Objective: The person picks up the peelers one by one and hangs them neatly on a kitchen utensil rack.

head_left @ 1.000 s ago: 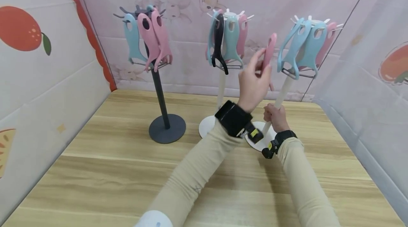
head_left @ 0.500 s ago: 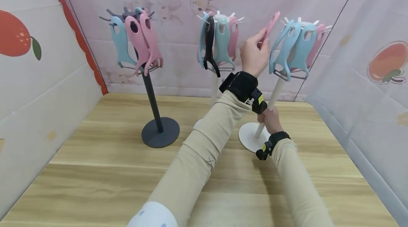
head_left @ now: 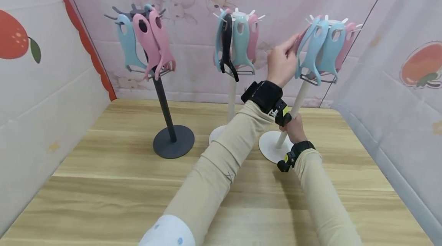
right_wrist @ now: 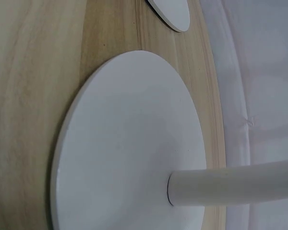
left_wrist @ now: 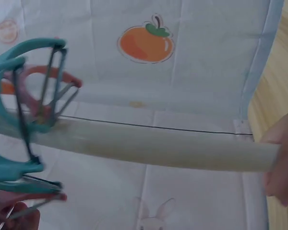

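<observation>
My left hand (head_left: 281,63) pinches a pink peeler (head_left: 301,38) at the left side of the right white stand (head_left: 271,146), beside its hanging light-blue peelers (head_left: 317,52). That pink peeler is mostly hidden behind the blue ones and my fingers; whether it hangs on a hook I cannot tell. Lower down, my right hand (head_left: 295,129) grips the stand's white pole (head_left: 299,98). In the left wrist view the same pole (left_wrist: 158,146) runs across, with peelers at left and the right hand (left_wrist: 284,158) at the right edge. The right wrist view shows the round white base (right_wrist: 129,124).
A middle white stand (head_left: 232,96) carries a black peeler (head_left: 226,46) among blue, green and pink ones. To the left stands a dark grey stand (head_left: 173,142) with blue and pink peelers (head_left: 147,38). Printed cloth walls (head_left: 386,85) surround the wooden table (head_left: 114,188).
My left hand has moved the pink peeler right, from open air between the stands to against the right stand's blue peelers. The right hand keeps its grip. The view has shifted slightly.
</observation>
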A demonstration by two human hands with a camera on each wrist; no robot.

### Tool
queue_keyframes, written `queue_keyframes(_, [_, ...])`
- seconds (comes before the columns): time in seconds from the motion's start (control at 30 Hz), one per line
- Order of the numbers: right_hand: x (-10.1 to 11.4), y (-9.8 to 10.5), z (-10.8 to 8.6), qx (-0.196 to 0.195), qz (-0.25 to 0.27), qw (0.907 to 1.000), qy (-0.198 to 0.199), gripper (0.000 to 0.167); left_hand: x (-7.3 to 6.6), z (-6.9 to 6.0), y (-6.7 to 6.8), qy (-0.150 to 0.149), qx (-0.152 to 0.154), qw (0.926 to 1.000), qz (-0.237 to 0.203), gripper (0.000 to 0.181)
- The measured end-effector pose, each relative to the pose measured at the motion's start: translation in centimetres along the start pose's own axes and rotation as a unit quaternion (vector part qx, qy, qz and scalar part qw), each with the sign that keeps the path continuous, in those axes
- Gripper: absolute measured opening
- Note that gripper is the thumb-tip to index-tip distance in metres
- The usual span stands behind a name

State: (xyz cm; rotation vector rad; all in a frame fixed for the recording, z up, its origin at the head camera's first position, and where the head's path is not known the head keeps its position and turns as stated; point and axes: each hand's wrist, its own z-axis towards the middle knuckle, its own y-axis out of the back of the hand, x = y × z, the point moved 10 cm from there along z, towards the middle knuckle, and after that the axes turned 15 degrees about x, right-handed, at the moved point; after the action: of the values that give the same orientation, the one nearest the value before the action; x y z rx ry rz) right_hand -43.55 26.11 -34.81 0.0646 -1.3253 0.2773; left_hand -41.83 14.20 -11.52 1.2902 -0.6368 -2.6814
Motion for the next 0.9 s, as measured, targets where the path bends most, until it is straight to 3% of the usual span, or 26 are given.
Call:
queue_keyframes(0.1, [0.1,0.4,0.0,-0.025,-0.032,0.9992,0.0,0.041,1.0,-1.4,-0.5,0.001,0.0,1.0,-0.004,0.039])
queue_keyframes(0.27, [0.2,-0.2,0.2,0.0,-0.01,0.9999,0.014,0.041,3.1,-5.1,-1.4,-0.017,0.006,0.9998,0.012,0.048])
queue_keyframes(0.37, [0.0,-0.2,0.1,0.005,0.002,1.0,0.003,0.042,4.3,-7.9,-2.2,-0.03,0.021,0.9971,0.067,0.047])
queue_keyframes(0.47, [-0.2,-0.2,0.0,0.0,-0.002,0.9999,-0.012,0.042,5.4,-10.8,-2.5,-0.041,0.036,0.9895,0.134,0.045])
queue_keyframes(0.57, [-0.3,-0.3,0.0,0.001,-0.003,0.9998,-0.019,0.043,6.3,-13.7,-2.3,-0.043,0.047,0.9756,0.21,0.042])
queue_keyframes(0.67, [-0.3,-0.6,-0.1,0.008,-0.001,0.9998,-0.02,0.043,7.5,-16.3,-1.8,-0.023,0.056,0.9579,0.28,0.041])
queue_keyframes(0.9, [0.1,0.0,-0.5,-0.017,-0.048,0.9984,-0.023,0.038,10.6,-20.8,0.0,0.082,0.097,0.9168,0.378,0.057])
